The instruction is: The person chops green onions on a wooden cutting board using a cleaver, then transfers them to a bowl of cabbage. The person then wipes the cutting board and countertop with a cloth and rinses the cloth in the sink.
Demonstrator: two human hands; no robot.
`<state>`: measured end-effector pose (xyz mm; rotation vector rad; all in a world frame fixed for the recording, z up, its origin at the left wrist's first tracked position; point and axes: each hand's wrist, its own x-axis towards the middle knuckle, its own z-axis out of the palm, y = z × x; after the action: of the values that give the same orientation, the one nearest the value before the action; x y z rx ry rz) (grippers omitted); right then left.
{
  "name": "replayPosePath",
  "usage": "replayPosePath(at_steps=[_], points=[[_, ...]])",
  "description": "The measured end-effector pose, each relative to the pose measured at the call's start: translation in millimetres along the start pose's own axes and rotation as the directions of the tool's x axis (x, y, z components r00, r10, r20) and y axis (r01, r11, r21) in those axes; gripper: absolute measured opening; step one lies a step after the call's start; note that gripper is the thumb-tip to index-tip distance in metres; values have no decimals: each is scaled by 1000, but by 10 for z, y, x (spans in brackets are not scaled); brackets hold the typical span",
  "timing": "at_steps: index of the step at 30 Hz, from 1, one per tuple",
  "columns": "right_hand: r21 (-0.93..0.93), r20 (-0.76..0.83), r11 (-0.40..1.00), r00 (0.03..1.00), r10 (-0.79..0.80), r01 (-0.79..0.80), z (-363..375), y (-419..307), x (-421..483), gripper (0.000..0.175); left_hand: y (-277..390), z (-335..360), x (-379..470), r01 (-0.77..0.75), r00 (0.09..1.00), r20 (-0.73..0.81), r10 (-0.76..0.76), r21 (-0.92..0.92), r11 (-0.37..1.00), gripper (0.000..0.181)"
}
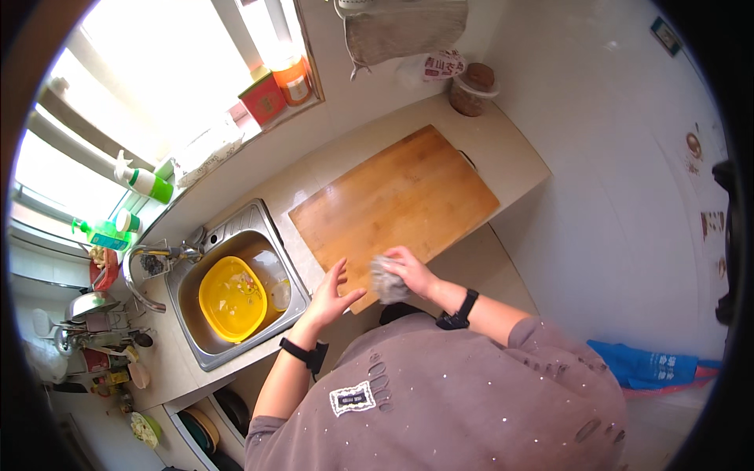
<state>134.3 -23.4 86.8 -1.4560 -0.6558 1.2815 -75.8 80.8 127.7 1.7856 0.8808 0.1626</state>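
Observation:
My right hand [413,272] grips a bunched grey cloth [389,281], slightly blurred, at the near edge of a wooden cutting board [406,194]. Left of it, my left hand [328,300] is held with fingers and thumb apart and nothing in it, near the board's close left corner. Whether the cloth touches the wood cannot be told. The board lies flat on a light countertop [518,153]. A yellow plastic basin [232,300] with water and small scraps in it stands in the stainless steel sink [203,353] to the left.
A curved faucet [132,271] reaches over the sink's rim. Along the window sill stand a green spray bottle [150,185], a green pump bottle [106,234] and a red box [263,99]. A lidded plastic tub [471,94] sits in the far corner, below a hanging grey towel [406,32].

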Motion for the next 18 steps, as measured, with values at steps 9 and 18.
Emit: replayPosePath(at_steps=[9, 18], points=[[-336, -56, 940, 995, -77, 54, -626, -405, 102, 16, 9, -175, -351, 44, 988, -150, -45, -10, 999, 22], [-525, -584, 836, 781, -220, -157, -2434, 141, 1034, 15, -376, 7, -385, 185, 907, -310, -286, -316, 931, 20]])
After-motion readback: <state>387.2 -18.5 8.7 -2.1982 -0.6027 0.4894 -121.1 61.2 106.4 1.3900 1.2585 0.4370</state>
